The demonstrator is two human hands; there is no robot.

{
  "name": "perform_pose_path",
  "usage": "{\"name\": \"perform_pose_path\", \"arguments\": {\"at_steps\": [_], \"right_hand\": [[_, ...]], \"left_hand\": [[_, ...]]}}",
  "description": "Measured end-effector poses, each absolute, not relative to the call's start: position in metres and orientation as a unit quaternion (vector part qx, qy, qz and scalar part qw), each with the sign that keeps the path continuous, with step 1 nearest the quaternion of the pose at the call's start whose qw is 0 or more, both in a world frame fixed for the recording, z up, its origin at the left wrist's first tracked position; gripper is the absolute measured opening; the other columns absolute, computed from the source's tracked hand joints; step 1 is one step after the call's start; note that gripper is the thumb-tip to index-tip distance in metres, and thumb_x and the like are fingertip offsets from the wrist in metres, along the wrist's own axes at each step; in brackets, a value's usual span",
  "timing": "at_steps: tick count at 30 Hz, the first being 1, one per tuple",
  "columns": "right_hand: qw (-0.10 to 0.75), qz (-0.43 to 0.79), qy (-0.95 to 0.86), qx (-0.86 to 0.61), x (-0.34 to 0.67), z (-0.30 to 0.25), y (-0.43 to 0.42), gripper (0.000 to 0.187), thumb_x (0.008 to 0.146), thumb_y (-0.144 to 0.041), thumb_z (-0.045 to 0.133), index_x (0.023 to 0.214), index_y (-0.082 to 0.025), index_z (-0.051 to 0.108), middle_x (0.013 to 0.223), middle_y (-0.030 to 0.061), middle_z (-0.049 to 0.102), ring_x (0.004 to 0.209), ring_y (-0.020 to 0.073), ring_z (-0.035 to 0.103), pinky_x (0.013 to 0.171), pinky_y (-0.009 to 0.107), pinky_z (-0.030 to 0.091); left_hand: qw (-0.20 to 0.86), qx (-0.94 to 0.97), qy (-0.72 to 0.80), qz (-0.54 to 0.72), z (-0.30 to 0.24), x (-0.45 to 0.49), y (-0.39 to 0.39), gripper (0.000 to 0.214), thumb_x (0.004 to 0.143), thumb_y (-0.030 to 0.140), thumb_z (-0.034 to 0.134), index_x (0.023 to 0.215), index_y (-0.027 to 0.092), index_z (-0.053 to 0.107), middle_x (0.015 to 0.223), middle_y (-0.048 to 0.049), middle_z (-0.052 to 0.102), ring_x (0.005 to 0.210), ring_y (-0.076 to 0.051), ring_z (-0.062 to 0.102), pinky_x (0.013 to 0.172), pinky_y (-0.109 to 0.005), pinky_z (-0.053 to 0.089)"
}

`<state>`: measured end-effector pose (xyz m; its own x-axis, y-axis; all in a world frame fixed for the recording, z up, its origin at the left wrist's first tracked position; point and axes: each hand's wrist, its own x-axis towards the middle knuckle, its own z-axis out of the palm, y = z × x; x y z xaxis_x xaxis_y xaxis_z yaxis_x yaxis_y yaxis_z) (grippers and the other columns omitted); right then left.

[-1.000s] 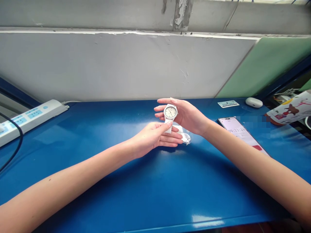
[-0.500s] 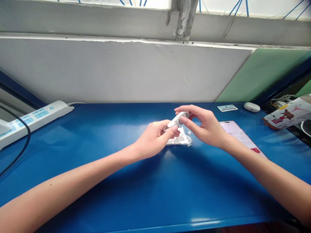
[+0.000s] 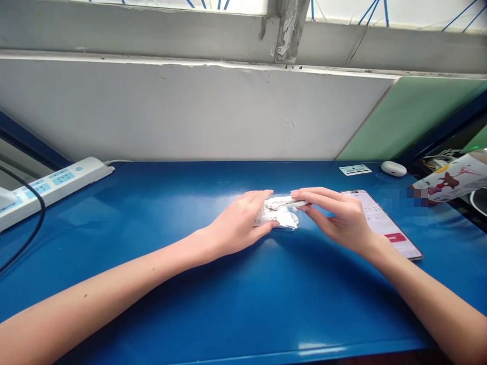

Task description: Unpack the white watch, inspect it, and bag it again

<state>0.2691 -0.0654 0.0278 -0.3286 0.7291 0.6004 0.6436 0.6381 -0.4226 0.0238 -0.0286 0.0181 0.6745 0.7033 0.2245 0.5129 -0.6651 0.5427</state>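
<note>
A small white object (image 3: 283, 202), long and slim from this side, is pinched between the thumb and fingers of my right hand (image 3: 337, 215). Its exact kind is not clear. It lies low over a clear plastic package (image 3: 298, 210) with torn white, shiny backing (image 3: 286, 219), which rests on the table. My left hand (image 3: 243, 218) spans the package's left side, fingers at the far edge and thumb at the near edge, gripping it. The white object's left end reaches in between my left thumb and fingers, and part of the package is hidden by that hand.
On the blue table (image 3: 213, 314), a phone (image 3: 384, 223) showing a timer lies beside my right wrist. Behind it are a small card (image 3: 355, 170) and a white earbud case (image 3: 393, 168). A printed carton (image 3: 452, 177) stands at right; a power strip (image 3: 53, 187) with a black cable (image 3: 40, 223) sits at left.
The white object was held raised and tilted by both hands; now it is lowered flat over the package. My left hand has shifted from it to the package. My right hand moved right and down.
</note>
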Motion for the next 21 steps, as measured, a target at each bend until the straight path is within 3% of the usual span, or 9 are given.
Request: {"name": "perform_pose_path", "arguments": {"at_steps": [5, 14, 21], "right_hand": [[0.404, 0.112, -0.790, -0.448, 0.282, 0.017, -0.053, 0.024, 0.093, -0.028, 0.063, 0.113, -0.031, 0.075, 0.113, 0.0041, 0.077, 0.099, 0.0266, 0.073, 0.091, 0.044, 0.060], [0.394, 0.180, -0.772, -0.465, 0.298, 0.015, -0.041, 0.018, 0.090, -0.032, 0.067, 0.104, -0.026, 0.077, 0.105, 0.0052, 0.078, 0.091, 0.0229, 0.074, 0.079, 0.036, 0.062], [0.353, 0.213, -0.768, -0.490, 0.317, 0.023, -0.034, 0.021, 0.088, -0.039, 0.068, 0.101, -0.024, 0.076, 0.103, 0.0063, 0.078, 0.088, 0.0242, 0.073, 0.079, 0.039, 0.062]], "left_hand": [[0.208, 0.904, 0.341, 0.150, 0.004, 0.020, -0.021, 0.064, 0.096, 0.047, 0.056, 0.148, 0.015, 0.038, 0.153, -0.0189, 0.045, 0.146, -0.037, 0.036, 0.117, -0.054, 0.031], [0.166, 0.916, 0.332, 0.150, -0.002, 0.020, -0.018, 0.052, 0.100, 0.042, 0.051, 0.143, 0.014, 0.042, 0.147, -0.0186, 0.052, 0.143, -0.032, 0.042, 0.123, -0.057, 0.015], [0.141, 0.919, 0.329, 0.163, -0.007, 0.022, -0.017, 0.049, 0.102, 0.039, 0.042, 0.144, 0.013, 0.041, 0.145, -0.0194, 0.052, 0.138, -0.032, 0.046, 0.121, -0.055, 0.026]]}}
